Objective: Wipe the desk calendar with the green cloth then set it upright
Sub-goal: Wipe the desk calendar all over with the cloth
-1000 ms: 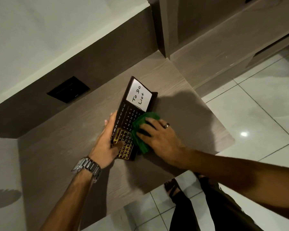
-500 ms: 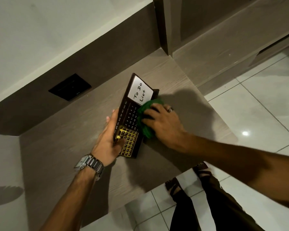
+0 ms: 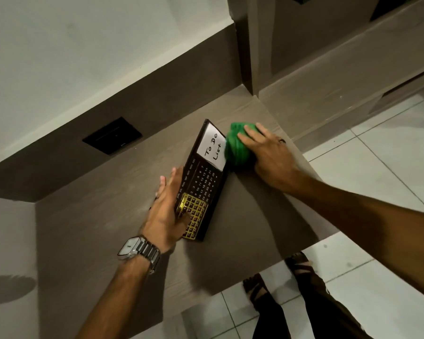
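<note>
A dark desk calendar (image 3: 202,182) lies flat on the wooden desk (image 3: 88,231), with a white "To Do List" card at its far end and a gold date grid at its near end. My left hand (image 3: 168,211) presses on the calendar's near left side, thumb on the gold grid, holding it down. My right hand (image 3: 267,152) rests on a bunched green cloth (image 3: 236,148), which touches the calendar's far right edge beside the white card.
A black wall socket plate (image 3: 112,135) sits in the brown back panel. The desk's right and front edges drop to a tiled floor (image 3: 367,172), where my sandalled feet (image 3: 257,287) stand. A brown partition (image 3: 250,45) rises behind the desk's far corner.
My right hand has slid the green cloth along the calendar's right side from the number grid up to the far end by the white card. My left hand stayed in place.
</note>
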